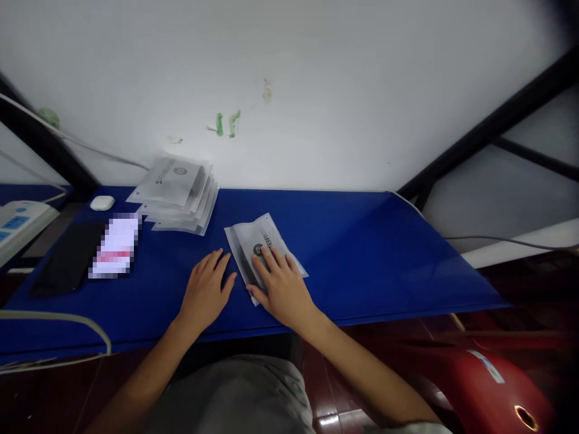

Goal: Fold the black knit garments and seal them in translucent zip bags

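Note:
A frosted plastic pouch (248, 235) with dark printing lies at a slant on the blue table. My right hand (283, 286) rests flat on its near part, fingers spread, hiding some of the print. Just left of the pouch, my left hand (207, 289) lies palm down on the tabletop with its fingers stretched out, apart from the pouch. Farther back on the left sits an uneven stack of similar pouches (169, 181), close to the wall.
Left of the stack are a white earbud case (102, 203), a black phone (67, 256) and a blurred-out bright screen (116, 244). A power strip (22, 220) stands at the far left, with cables around it. A red stool (493, 386) is below right.

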`<state>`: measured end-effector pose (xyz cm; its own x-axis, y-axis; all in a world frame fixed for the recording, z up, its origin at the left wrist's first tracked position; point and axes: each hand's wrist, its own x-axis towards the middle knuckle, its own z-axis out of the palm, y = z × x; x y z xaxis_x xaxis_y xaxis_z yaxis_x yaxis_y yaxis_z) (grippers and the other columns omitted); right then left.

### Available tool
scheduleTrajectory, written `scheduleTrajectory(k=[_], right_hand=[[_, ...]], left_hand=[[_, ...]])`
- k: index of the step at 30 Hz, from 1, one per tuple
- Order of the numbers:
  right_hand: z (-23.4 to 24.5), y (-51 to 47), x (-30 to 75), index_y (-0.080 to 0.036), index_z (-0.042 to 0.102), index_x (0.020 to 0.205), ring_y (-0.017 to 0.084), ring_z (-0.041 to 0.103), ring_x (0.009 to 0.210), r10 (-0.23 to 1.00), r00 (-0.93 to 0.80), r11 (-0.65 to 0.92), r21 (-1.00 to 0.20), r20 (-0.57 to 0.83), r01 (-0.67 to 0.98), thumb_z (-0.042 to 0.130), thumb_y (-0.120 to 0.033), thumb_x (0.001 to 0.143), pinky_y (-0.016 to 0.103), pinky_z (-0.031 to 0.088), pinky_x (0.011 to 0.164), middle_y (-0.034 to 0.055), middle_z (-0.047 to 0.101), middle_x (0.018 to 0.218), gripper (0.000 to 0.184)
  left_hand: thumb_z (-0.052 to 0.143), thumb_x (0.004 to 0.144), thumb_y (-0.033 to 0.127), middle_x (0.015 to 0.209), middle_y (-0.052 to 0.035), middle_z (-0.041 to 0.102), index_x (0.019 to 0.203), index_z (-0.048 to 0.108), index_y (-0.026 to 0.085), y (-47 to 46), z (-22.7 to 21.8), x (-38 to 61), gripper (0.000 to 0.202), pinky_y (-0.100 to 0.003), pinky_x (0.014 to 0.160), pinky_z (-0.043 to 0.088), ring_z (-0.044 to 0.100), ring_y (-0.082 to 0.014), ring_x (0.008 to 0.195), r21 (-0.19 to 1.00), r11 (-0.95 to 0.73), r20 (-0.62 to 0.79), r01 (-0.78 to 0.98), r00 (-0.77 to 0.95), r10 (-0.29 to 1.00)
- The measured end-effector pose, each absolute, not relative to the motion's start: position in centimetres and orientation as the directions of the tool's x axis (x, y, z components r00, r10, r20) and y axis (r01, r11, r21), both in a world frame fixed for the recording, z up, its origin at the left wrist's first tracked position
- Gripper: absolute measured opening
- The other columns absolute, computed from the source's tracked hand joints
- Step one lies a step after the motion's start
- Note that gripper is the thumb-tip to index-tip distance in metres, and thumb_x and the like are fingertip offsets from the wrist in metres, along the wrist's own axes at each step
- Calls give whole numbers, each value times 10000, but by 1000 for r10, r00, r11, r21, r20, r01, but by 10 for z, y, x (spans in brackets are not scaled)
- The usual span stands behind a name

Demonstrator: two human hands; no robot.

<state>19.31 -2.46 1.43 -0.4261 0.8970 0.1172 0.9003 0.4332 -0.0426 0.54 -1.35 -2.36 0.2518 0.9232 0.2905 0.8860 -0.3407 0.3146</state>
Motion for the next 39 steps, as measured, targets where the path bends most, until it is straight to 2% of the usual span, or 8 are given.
scheduleTrajectory(k=[7, 23, 39], right_hand=[[11, -14, 198, -138, 457, 1385, 371, 336, 1362, 927, -349, 358, -43, 138, 933, 445, -477, 929, 554, 344, 1050, 178, 388, 1489, 569], [5, 65, 235, -140, 444, 1393, 344, 332, 1365, 980, -142, 141, 11, 141, 990, 404, -467, 940, 507, 300, 1067, 180, 381, 1492, 560], [-1, 103, 252, -139, 450, 1379, 340, 328, 1369, 979, -100, 105, -17, 176, 994, 401, -441, 943, 539, 297, 1057, 186, 380, 1490, 532]], left_hand=[[414, 944, 378, 1406, -150, 498, 1292, 540, 149, -16, -31, 6, 435, -575, 1084, 333, 417, -321, 1328, 324, -334, 289, 885, 244, 926], [353, 957, 427, 1430, -120, 482, 1318, 533, 185, -16, -36, 5, 470, -582, 1088, 342, 399, -305, 1350, 349, -312, 249, 883, 234, 940], [376, 951, 420, 1417, -121, 497, 1303, 543, 193, -16, -31, 6, 451, -589, 1083, 347, 412, -304, 1342, 375, -306, 246, 875, 224, 943]])
